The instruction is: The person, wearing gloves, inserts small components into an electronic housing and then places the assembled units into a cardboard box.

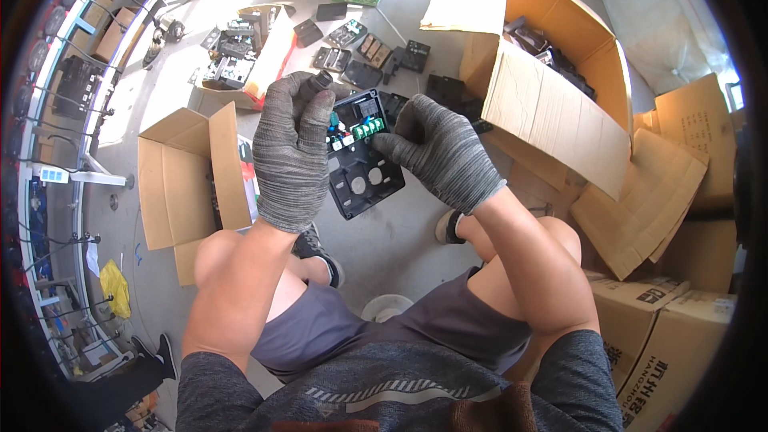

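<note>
Both my hands wear grey knitted gloves. Between them is a black plastic housing [364, 180], its inner side facing me and tilted. A circuit board [358, 130] with green terminal blocks sits in its upper half; round and oval openings show lower down. My left hand [292, 148] is closed at the housing's left edge, and a short dark cylindrical piece [322, 80] shows at its fingertips. My right hand [440, 148] is closed on the right edge, its thumb near the terminal blocks. Some fingers are hidden behind the housing.
Several black housings and covers [364, 72] lie on the floor ahead. A carton of parts [232, 56] stands far left, an open carton [172, 184] nearer left, and a large carton [552, 104] at right. Flattened cardboard [648, 200] and closed cartons [640, 312] flank my right side.
</note>
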Demonstrator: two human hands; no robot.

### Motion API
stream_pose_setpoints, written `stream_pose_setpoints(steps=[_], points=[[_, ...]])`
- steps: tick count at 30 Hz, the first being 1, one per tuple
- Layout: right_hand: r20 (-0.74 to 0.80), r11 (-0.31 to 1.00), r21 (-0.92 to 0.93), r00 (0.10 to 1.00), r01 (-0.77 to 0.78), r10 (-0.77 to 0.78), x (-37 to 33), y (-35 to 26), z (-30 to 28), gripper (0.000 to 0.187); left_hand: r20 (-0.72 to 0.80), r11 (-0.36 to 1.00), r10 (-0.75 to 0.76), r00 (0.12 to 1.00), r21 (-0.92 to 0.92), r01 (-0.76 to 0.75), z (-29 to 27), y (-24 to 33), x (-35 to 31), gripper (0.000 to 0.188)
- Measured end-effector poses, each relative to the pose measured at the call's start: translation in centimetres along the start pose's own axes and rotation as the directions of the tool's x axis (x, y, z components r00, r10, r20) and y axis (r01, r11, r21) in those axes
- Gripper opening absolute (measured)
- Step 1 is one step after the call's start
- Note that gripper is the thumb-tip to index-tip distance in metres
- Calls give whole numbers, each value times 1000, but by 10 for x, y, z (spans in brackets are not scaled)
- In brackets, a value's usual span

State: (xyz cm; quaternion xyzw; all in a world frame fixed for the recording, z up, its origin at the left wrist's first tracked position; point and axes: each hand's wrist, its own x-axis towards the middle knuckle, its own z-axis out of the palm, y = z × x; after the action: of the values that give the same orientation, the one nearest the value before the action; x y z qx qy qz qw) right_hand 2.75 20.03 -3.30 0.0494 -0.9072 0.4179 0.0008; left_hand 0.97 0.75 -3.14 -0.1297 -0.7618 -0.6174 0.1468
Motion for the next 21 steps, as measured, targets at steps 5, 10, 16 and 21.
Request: stream_pose_setpoints(steps=[5,10,16,21], points=[[242,846,370,919,-383,310,5,-17,-23,33,55,999,-36,998,21,35,-8,-3,3,20],[-3,873,486,999,34,-37,6,-10,-20,23,140,992,-124,982,2,125,-6,-2,-1,23],[25,805,572,978,156,-207,11,-3,-2,34,238,984,-166,957,-21,176,-8,3,-6,24],[36,778,628,998,21,-56,9,-5,12,34,297,984,-174,939,97,151,-8,0,-8,25]])
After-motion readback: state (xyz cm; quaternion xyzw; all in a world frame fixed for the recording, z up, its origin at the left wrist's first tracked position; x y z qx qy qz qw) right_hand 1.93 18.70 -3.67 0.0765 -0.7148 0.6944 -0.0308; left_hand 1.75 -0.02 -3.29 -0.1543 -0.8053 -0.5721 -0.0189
